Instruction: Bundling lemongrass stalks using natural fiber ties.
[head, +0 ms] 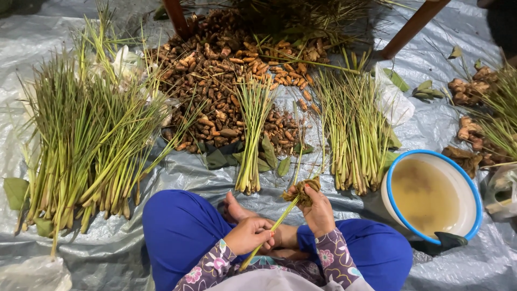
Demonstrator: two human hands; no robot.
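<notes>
Setting: grey tarp (124, 253) on the floor; person sits cross-legged at its near edge, blue trousers, floral sleeves.
Left hand (249, 235): closed around the lower part of a stalk (281, 216), over the lap.
Right hand (318, 211): closed on the stalk's upper end, where a brownish wad (303, 189) of leaf or root sits at the fingertips.
Stalk: one green stem, long axis slanting from the near left, by the knees, up to the far right; held between both hands, left hand nearer the body.
Small bundle (251, 134): green stalks, just beyond the feet, cut ends toward the person; about equally near either hand.
Large bundle (81, 145): stalks fanned along the left edge.
Right bundle (353, 134): stalks beyond the right hand.
Root heap (215, 75): brown rhizomes at the far middle; more rhizomes (471, 108) by the right edge.
Basin (431, 240): white, blue rim, just right of the right knee; holds cloudy yellowish liquid, nothing seen floating.
Loose leaves (215, 159): dark green, between heap and feet.
</notes>
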